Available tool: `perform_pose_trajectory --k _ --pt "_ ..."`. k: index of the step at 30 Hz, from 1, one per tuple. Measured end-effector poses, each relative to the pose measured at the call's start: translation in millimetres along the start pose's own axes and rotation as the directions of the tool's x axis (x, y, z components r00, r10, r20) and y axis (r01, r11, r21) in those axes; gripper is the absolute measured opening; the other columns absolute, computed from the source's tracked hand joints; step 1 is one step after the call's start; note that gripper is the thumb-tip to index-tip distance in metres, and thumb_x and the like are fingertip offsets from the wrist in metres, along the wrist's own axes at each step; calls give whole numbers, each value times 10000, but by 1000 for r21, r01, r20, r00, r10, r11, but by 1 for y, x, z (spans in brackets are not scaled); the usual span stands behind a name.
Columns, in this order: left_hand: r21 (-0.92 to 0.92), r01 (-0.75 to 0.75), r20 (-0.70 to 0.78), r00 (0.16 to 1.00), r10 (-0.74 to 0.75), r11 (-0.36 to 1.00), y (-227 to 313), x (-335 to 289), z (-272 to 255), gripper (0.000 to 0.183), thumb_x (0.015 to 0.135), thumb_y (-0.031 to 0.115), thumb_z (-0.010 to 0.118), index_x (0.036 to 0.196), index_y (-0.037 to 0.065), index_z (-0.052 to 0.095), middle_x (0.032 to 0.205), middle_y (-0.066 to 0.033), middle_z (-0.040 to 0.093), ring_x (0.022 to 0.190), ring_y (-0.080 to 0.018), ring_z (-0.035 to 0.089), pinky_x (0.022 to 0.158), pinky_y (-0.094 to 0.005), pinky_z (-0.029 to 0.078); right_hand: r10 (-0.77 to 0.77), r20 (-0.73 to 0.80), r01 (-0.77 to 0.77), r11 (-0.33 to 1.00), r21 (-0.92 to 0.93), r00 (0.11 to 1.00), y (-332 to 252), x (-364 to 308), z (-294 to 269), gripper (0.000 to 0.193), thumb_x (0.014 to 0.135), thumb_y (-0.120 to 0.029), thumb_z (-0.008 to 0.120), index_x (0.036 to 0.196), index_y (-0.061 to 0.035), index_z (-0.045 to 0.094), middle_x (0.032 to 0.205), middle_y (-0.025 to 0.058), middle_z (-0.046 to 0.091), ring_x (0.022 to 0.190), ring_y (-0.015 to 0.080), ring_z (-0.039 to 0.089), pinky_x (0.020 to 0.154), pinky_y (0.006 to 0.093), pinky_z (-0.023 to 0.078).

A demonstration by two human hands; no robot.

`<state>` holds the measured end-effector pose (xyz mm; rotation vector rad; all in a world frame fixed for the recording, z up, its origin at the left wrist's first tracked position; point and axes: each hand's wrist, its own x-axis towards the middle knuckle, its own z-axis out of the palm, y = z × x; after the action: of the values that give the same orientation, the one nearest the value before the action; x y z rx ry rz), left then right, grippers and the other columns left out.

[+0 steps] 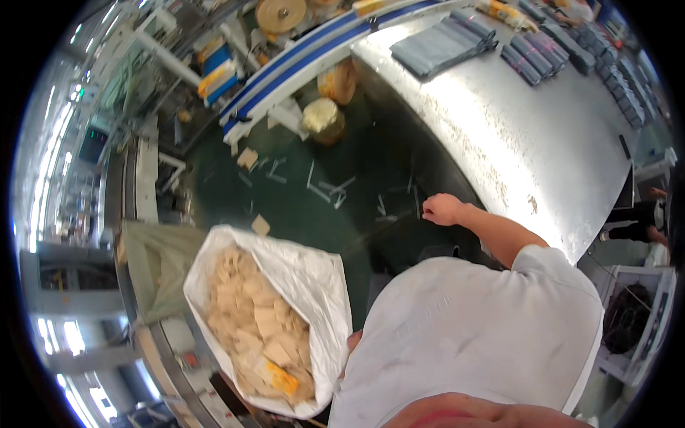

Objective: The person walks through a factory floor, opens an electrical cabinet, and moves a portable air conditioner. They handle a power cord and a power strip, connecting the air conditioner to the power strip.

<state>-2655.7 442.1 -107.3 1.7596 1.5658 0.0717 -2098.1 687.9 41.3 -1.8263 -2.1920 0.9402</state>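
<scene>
My right hand (444, 209) hangs over the dark green floor, beside the near edge of the metal table (499, 135). Its fingers are curled in, and nothing shows in them. Of my left hand or arm, only a sliver of skin (354, 341) appears between my white shirt and a large white sack (314, 285); its fingers are hidden. The sack stands open at my left, filled with tan flat pieces (267, 321) and one yellow-orange wrapper (282, 379).
Folded grey plastic sheets (442, 46) and grey rolled bundles (535, 57) lie on the table. Paper strips (328, 189) litter the floor, near a wrapped roll (323, 121). A blue-and-white machine rail (285, 68) runs across the back. A greenish bag (160, 267) hangs left of the sack.
</scene>
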Motion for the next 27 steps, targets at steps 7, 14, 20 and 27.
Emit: perform_pose_trajectory --k 7,14,20,27 --pt "-720 374 -4 840 -542 585 12 340 -242 139 961 154 637 928 23 666 797 -97 667 575 -156 601 480 -286 478 327 -464 -174 924 341 823 57 96 -105 144 854 -192 695 901 -56 682 861 141 682 851 333 674 784 434 543" --pt "-482 178 -85 965 -248 858 180 618 -312 243 967 159 681 1138 -10 647 895 -74 692 706 -128 629 609 -258 514 571 -136 412 -387 825 810 132 220 -216 390 983 -398 560 947 -26 670 784 61 654 739 237 635 720 374 520" --pt "-225 -20 351 931 100 974 376 791 -280 428 928 216 757 1279 11 626 1070 -82 721 895 -169 682 794 -312 558 771 -166 788 -612 70 614 242 320 -373 552 1001 -484 495 1195 33 511 1085 184 577 992 326 573 848 457 503" --pt "-7 -320 469 836 286 947 553 952 -305 454 918 196 752 1306 2 618 1071 -146 735 958 -236 713 865 -354 567 954 -66 935 -299 -191 292 321 342 -469 557 1024 -468 465 1215 55 448 1154 213 517 1038 348 549 900 509 496"
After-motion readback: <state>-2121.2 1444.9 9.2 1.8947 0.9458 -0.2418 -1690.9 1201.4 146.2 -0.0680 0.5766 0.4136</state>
